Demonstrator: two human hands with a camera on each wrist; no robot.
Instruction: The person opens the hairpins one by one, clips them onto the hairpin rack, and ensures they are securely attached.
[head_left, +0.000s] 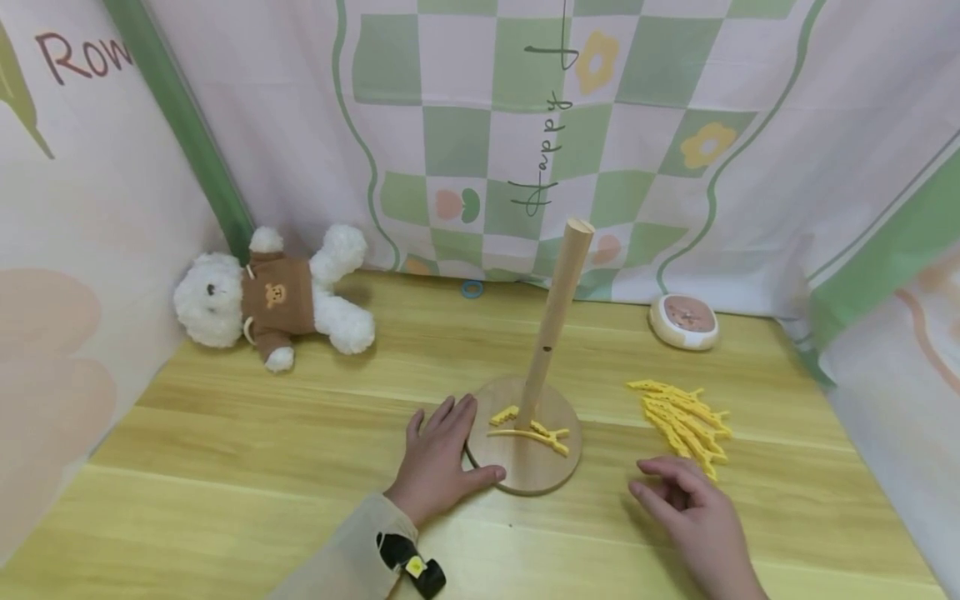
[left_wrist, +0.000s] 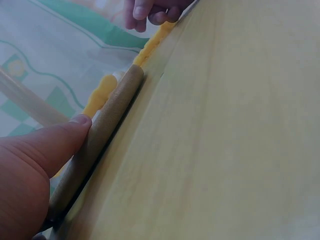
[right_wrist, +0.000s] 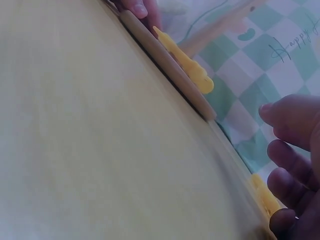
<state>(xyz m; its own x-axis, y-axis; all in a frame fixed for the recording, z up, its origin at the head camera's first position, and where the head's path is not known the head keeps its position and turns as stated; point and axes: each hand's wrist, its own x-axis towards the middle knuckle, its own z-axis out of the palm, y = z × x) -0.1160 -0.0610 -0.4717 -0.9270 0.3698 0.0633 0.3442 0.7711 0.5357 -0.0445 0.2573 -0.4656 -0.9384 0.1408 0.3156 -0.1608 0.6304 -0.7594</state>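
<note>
A wooden stand has a flat round base point(head_left: 528, 467) and an upright post point(head_left: 556, 312) that leans slightly right in the head view. My left hand point(head_left: 438, 467) rests at the base's left edge, fingers extended and thumb along the front rim. In the left wrist view that thumb point(left_wrist: 70, 137) touches the rim. On the base, by the foot of the post, lie thin yellow branch-like plastic pieces point(head_left: 551, 437) with forked ends. My right hand point(head_left: 697, 521) hovers just in front of a pile of similar yellow pieces point(head_left: 686, 421), its fingers loosely bent around nothing.
A white plush toy point(head_left: 277, 293) in a brown shirt lies at the back left. A small blue ring point(head_left: 472, 289) sits by the curtain point(head_left: 453, 137). At the back right is a rounded white device point(head_left: 684, 322). All rest on a wood-grain table point(head_left: 187, 492).
</note>
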